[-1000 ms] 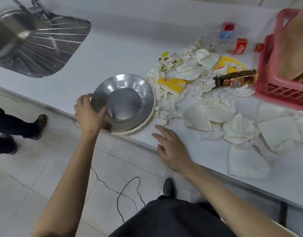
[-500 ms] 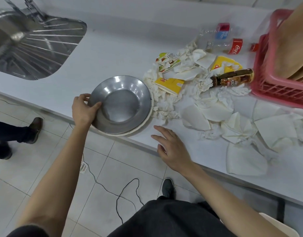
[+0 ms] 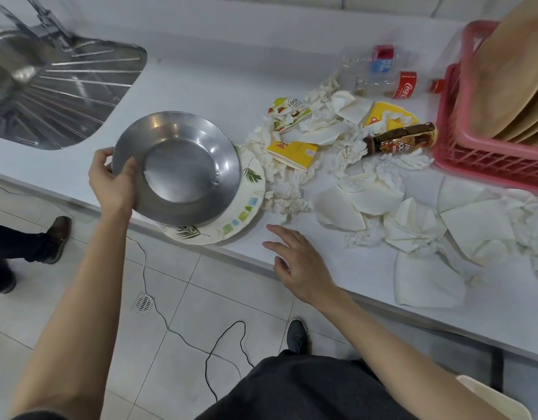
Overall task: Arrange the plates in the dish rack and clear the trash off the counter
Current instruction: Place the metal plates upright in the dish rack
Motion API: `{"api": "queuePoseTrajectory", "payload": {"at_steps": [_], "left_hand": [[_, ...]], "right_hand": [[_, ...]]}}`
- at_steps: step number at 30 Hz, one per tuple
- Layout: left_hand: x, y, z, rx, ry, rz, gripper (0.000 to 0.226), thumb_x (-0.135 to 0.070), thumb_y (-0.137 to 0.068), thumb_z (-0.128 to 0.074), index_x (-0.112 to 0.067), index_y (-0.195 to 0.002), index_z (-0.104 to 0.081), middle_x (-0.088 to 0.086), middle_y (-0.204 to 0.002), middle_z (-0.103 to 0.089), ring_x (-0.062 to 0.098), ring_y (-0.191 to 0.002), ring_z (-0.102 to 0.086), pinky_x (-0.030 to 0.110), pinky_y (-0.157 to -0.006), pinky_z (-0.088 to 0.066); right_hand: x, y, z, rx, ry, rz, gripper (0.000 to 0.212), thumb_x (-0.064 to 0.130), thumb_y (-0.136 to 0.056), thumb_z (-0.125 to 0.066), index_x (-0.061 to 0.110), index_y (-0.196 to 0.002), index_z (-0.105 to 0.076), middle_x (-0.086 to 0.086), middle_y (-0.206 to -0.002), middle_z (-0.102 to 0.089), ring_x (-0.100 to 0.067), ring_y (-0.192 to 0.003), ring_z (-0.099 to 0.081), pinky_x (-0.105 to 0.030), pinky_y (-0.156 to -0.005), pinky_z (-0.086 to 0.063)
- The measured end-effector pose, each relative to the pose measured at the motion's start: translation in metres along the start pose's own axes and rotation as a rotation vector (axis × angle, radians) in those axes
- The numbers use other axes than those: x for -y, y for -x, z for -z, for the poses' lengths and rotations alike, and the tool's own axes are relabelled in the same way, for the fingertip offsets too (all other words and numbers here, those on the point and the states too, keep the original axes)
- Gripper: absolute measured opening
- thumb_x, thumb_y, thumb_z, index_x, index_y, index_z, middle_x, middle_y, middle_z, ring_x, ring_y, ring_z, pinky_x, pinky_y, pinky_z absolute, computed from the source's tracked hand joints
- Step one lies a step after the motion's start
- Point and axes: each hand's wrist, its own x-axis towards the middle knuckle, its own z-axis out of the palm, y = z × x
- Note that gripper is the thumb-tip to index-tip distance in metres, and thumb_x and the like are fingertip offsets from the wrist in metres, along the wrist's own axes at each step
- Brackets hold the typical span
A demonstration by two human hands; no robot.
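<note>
- Steel plate [image 3: 182, 168] sits at the front left of the table [image 3: 201, 80], over a patterned plate [image 3: 246, 207] that shows beneath its right and near sides.
- Left hand [image 3: 114, 180] grips the steel plate's left rim, thumb inside the bowl and fingers curled behind the edge.
- Right hand [image 3: 298, 262] holds nothing. Its fingers are spread and relaxed near the table's front edge, and I cannot tell whether they touch it.
- Crumpled napkins [image 3: 367, 195], a yellow carton [image 3: 295, 151], a brown bottle [image 3: 404, 140] and clear bottles [image 3: 392, 83] lie between the plates and the pink dish rack [image 3: 474, 159], which stands at the far right with tan plates [image 3: 510, 74] leaning in it.
- Risks, as I judge them:
  - a one-handed rim grip on smooth steel may slip, so the free hand should support it;
  - the patterned plate overhangs the front edge, so dragging the steel one could tip it to the floor;
  - carrying low over the trash might knock the brown bottle rolling;
  - the leaning tan plates could shift if bumped.
</note>
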Motion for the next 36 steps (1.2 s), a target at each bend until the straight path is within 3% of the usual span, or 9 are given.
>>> {"api": "queuePoseTrajectory", "payload": {"at_steps": [5, 8, 12, 15, 21, 26, 31, 34, 36], "left_hand": [[-0.008, 0.013, -0.001, 0.03, 0.111, 0.042, 0.021, -0.014, -0.09, -0.061, -0.027, -0.106, -0.058, -0.012, -0.093, -0.065, -0.001, -0.079, -0.062, 0.022, -0.08, -0.053], [-0.012, 0.035, -0.012, 0.102, 0.156, 0.074, 0.022, -0.01, -0.092, -0.059, -0.021, -0.112, -0.058, -0.011, -0.094, -0.064, -0.005, -0.077, -0.061, 0.018, -0.075, -0.052], [-0.021, 0.072, -0.028, 0.183, 0.232, 0.106, 0.027, -0.008, -0.092, -0.059, -0.022, -0.115, -0.059, -0.009, -0.098, -0.065, 0.0, -0.08, -0.062, 0.015, -0.068, -0.05], [-0.027, 0.1, -0.041, 0.256, 0.279, 0.116, 0.031, -0.009, -0.093, -0.059, -0.027, -0.118, -0.059, -0.004, -0.107, -0.066, 0.01, -0.092, -0.063, 0.022, -0.074, -0.05], [-0.045, 0.159, -0.06, 0.485, 0.343, 0.133, 0.055, -0.016, -0.074, -0.062, -0.041, -0.123, -0.06, 0.001, -0.123, -0.066, 0.027, -0.112, -0.062, 0.045, -0.088, -0.052], [-0.07, 0.226, -0.101, 0.771, 0.36, 0.033, 0.077, 0.002, -0.078, -0.068, -0.04, -0.14, -0.049, -0.001, -0.127, -0.065, 0.023, -0.114, -0.064, 0.04, -0.085, -0.053], [-0.096, 0.293, -0.144, 0.943, 0.367, 0.049, 0.09, -0.027, -0.061, -0.079, -0.039, -0.143, -0.044, -0.008, -0.131, -0.063, 0.013, -0.117, -0.063, 0.038, -0.085, -0.056], [-0.11, 0.333, -0.168, 1.033, 0.376, 0.119, 0.089, -0.034, -0.056, -0.079, -0.038, -0.139, -0.048, -0.01, -0.123, -0.066, 0.014, -0.11, -0.066, 0.034, -0.072, -0.059], [-0.12, 0.359, -0.184, 1.095, 0.371, 0.139, 0.083, -0.029, -0.061, -0.078, -0.036, -0.138, -0.049, -0.01, -0.121, -0.067, 0.013, -0.108, -0.066, 0.03, -0.067, -0.058]], "right_hand": [[0.008, -0.003, 0.01, 0.008, -0.22, -0.132, 0.046, 0.014, -0.094, -0.05, 0.025, -0.138, -0.053, 0.016, -0.147, -0.043, -0.005, -0.135, -0.038, -0.026, -0.102, -0.046], [0.021, -0.01, 0.024, -0.06, -0.544, -0.268, 0.052, 0.008, -0.098, -0.052, 0.022, -0.147, -0.041, 0.005, -0.138, -0.054, -0.007, -0.124, -0.052, -0.013, -0.096, -0.044], [0.028, -0.014, 0.049, -0.197, -0.761, -0.338, 0.055, 0.021, -0.1, -0.052, 0.028, -0.151, -0.032, 0.009, -0.12, -0.064, -0.006, -0.107, -0.064, -0.028, -0.095, -0.05], [0.027, -0.01, 0.07, -0.277, -0.845, -0.329, 0.054, 0.021, -0.099, -0.052, 0.03, -0.15, -0.035, 0.006, -0.109, -0.071, -0.014, -0.105, -0.067, -0.038, -0.094, -0.053], [0.019, 0.026, 0.124, -0.469, -0.835, -0.326, 0.052, 0.005, -0.095, -0.051, 0.021, -0.144, -0.045, 0.0, -0.118, -0.07, -0.018, -0.109, -0.066, -0.04, -0.095, -0.053], [-0.001, 0.072, 0.188, -0.654, -0.761, -0.322, 0.052, -0.006, -0.092, -0.055, 0.02, -0.136, -0.053, 0.003, -0.121, -0.068, -0.017, -0.112, -0.065, -0.031, -0.091, -0.053], [-0.022, 0.132, 0.244, -0.704, -0.682, -0.309, 0.07, 0.004, -0.078, -0.063, 0.021, -0.144, -0.047, 0.007, -0.138, -0.057, -0.012, -0.128, -0.053, -0.031, -0.103, -0.048], [-0.038, 0.171, 0.27, -0.731, -0.651, -0.337, 0.075, 0.006, -0.078, -0.064, 0.023, -0.147, -0.042, 0.008, -0.144, -0.052, -0.013, -0.134, -0.047, -0.035, -0.107, -0.042], [-0.047, 0.197, 0.288, -0.741, -0.651, -0.365, 0.075, 0.006, -0.077, -0.063, 0.027, -0.146, -0.042, 0.016, -0.14, -0.054, -0.007, -0.131, -0.049, -0.025, -0.102, -0.044]]}}
